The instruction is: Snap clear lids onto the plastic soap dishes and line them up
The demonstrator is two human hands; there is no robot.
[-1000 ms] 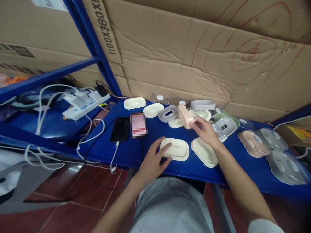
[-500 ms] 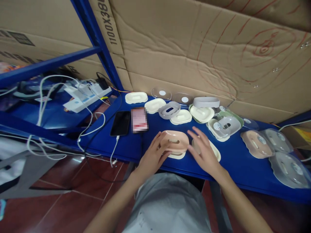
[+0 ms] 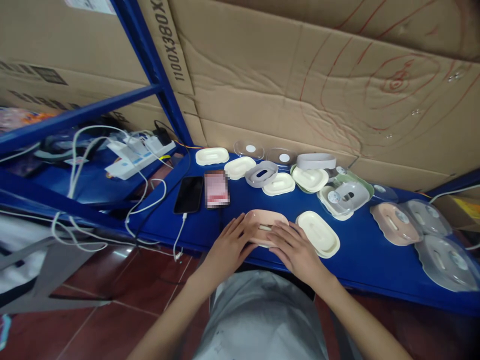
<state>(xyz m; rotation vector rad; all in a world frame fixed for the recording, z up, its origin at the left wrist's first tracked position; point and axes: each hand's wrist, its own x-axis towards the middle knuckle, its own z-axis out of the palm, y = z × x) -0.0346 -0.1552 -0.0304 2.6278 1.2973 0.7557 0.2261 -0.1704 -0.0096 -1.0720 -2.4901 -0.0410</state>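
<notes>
Pink dish (image 3: 266, 219) lies btwn the two hands: L hand (image 3: 233, 241) at its L end, R hand (image 3: 294, 246) over its R end + near side. Sits right on the cream tray (image 3: 264, 227), of which a strip shows thru the slot, rest mostly hidden.

Vs 1 s ago: dish was up in R hand, off by the gray dish (image 3: 261, 174), w/ L hand on the cream tray alone. Half a sec ago dish was already down on the tray, R hand apart from it just to the R; now R hand's on it too.

L hand: half open, fingers curved over the dish's L end, thumb by the near edge. R hand: also half open, fingers laid flat-ish across R part of dish, touching. Can't tell how hard either presses.

Nearby: second cream tray (image 3: 318, 234) just R of + beyond R hand, untouched. Phone (image 3: 188, 194) w/ white cable, beyond L hand + to its L. Gray dish straight out past the hands, near another cream tray (image 3: 278, 184).
</notes>
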